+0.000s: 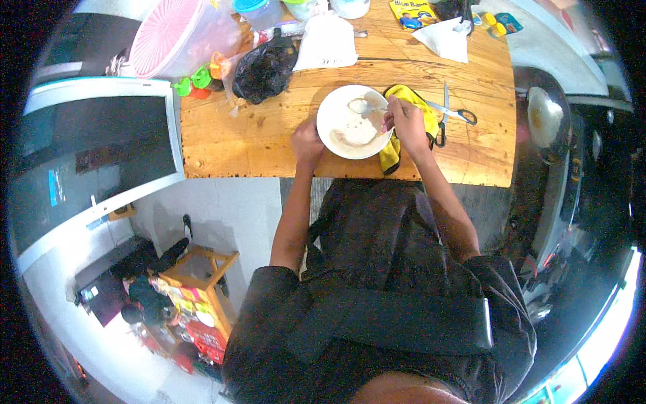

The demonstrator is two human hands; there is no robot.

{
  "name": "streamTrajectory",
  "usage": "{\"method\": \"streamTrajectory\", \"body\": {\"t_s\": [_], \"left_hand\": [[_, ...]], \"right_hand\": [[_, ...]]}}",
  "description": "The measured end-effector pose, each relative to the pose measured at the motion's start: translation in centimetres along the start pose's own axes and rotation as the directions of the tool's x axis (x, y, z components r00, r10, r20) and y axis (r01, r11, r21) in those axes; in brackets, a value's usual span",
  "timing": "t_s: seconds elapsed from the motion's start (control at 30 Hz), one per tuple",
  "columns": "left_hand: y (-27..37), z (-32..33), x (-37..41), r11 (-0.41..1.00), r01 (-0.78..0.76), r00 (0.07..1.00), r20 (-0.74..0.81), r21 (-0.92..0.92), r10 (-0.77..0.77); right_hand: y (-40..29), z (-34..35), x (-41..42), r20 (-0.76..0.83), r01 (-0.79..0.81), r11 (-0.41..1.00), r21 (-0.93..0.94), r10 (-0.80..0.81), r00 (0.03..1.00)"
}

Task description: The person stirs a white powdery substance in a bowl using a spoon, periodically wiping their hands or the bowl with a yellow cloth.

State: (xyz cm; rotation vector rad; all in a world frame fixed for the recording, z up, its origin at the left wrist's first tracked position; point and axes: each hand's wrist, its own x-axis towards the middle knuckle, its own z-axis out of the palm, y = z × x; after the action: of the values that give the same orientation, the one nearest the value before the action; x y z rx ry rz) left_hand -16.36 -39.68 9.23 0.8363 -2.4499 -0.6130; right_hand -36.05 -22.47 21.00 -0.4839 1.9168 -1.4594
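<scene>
A white bowl (331, 108) stands near the front edge of the wooden table, with pale powder (358, 130) heaped in it. My left hand (307, 143) grips the bowl's left rim. Over its right side, my right hand (407, 121) holds a metal spoon (360, 106), whose end carries some of the powder above the heap. Beneath and beside my right hand lies a yellow cloth (410, 96) with dark edging, partly hidden by the hand and the bowl. A pair of scissors (446, 108) with black handles rests spread apart just right of the cloth.
Behind the bowl are a black plastic bag (266, 68), a white bag (328, 43) and a pink-lidded container (166, 35). A Blue Band packet (413, 14) and another white bag (446, 40) lie at the back right. A pan (547, 118) sits beyond the table's right edge (513, 126).
</scene>
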Motion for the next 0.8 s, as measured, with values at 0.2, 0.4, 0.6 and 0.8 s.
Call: {"method": "streamTrajectory", "body": {"t_s": [0.2, 0.4, 0.6, 0.8], "left_hand": [[-0.3, 0.4, -0.8, 0.988, 0.009, 0.992, 0.122, 0.152, -0.028], [0.8, -0.8, 0.3, 0.999, 0.046, 0.991, 0.127, -0.026, -0.042], [-0.1, -1.5, -0.3, 0.998, -0.032, 0.998, 0.048, -0.046, 0.034], [-0.8, -1.1, 0.1, 0.965, 0.058, 0.987, 0.157, -0.254, -0.018]], "right_hand": [[1.9, 1.1, -0.4, -0.262, -0.052, 0.993, 0.107, 0.078, 0.962], [4.1, 1.9, -3.5, -0.407, -0.089, 0.978, 0.188, 0.161, 0.899], [1.4, 2.1, -5.3, -0.257, 0.060, 0.957, -0.284, -0.136, 0.957], [-0.1, -1.2, -5.0, -0.086, 0.077, 0.611, -0.788, -0.233, 0.969]]}}
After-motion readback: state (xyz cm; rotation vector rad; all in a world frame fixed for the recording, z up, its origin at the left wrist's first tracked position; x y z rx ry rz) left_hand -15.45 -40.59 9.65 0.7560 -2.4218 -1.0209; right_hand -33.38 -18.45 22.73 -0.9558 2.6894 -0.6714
